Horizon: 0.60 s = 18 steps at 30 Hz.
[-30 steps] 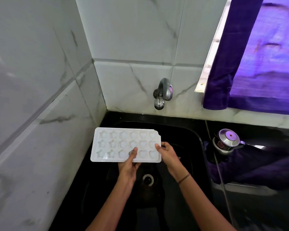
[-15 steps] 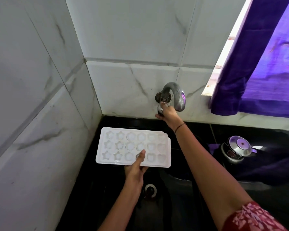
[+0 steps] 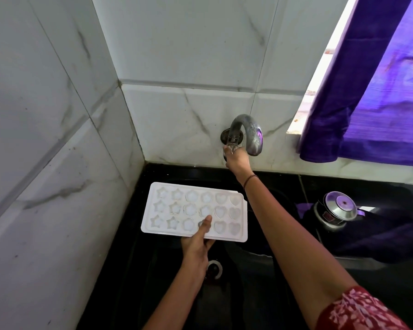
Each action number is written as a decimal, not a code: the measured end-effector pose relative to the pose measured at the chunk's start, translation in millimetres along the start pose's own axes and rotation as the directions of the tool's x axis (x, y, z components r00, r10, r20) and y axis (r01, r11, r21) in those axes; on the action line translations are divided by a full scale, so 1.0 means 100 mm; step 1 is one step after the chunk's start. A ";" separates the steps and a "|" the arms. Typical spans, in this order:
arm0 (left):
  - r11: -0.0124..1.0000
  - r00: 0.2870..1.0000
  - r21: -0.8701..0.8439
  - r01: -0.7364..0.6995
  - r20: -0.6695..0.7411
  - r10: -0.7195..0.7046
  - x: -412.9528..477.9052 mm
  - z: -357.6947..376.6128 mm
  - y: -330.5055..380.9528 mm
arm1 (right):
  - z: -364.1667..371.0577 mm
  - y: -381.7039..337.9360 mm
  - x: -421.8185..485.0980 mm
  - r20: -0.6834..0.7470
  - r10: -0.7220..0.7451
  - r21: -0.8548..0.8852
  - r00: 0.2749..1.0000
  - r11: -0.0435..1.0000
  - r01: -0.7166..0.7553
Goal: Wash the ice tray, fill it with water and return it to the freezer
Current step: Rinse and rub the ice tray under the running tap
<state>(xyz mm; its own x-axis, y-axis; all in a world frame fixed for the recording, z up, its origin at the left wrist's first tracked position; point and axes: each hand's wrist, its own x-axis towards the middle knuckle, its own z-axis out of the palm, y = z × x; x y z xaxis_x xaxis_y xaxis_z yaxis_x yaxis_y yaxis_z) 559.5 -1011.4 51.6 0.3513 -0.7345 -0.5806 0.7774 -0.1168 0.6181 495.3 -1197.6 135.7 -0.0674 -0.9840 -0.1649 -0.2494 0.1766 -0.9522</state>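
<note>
Holding the white plastic ice tray (image 3: 188, 210) over the black sink (image 3: 153, 270) at frame centre, the left grip (image 3: 196, 248) pinches its near edge, thumb on top. The right grip (image 3: 237, 160), above the tray's far right corner, is curled round the knob of the curved steel wall tap (image 3: 248, 129).

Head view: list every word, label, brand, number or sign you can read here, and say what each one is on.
No text is readable in this frame.
pressure cooker: a red label on its side, too small and blurred to read.
ice tray: no markings visible.
tap: no markings visible.
</note>
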 end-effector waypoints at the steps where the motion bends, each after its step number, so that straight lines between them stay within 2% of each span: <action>1: 1.000 1.000 0.002 -0.002 -0.001 0.002 -0.01 -0.01 0.00 | -0.04 0.00 -0.06 -0.009 -0.029 -0.012 1.000 1.000 0.029; 4: 1.000 1.000 0.005 -0.014 0.000 0.014 -0.03 -0.06 -0.01 | -0.18 0.11 -0.29 -0.011 -0.084 -0.083 0.996 0.993 0.083; 8: 1.000 1.000 0.000 -0.023 -0.019 0.023 -0.07 -0.14 -0.06 | -0.37 0.43 -0.61 0.011 0.063 -0.153 0.998 0.986 -0.061; 11: 0.999 0.999 0.024 -0.021 -0.047 0.022 -0.11 -0.22 -0.10 | -0.42 0.64 -0.83 0.075 0.162 -0.078 0.984 0.985 -0.156; 13: 0.999 0.998 0.041 -0.024 -0.059 0.026 -0.14 -0.27 -0.14 | -0.43 0.73 -0.96 0.109 0.185 -0.090 0.977 0.980 -0.176; 16: 0.999 0.996 0.044 -0.010 -0.084 0.014 -0.17 -0.31 -0.17 | -0.43 0.81 -1.08 0.126 0.175 -0.111 0.976 0.981 -0.162; 18: 0.999 0.996 0.039 -0.002 -0.091 0.006 -0.18 -0.29 -0.16 | -0.44 0.85 -1.13 0.110 0.109 -0.243 0.988 0.967 -0.080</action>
<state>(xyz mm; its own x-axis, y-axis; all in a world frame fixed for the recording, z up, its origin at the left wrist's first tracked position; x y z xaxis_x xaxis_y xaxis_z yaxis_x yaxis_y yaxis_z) 555.6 -976.7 37.2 0.4021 -0.6712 -0.6227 0.7553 -0.1412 0.6399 439.5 -1070.5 84.7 0.0126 -0.9553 -0.2953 -0.4707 0.2549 -0.8447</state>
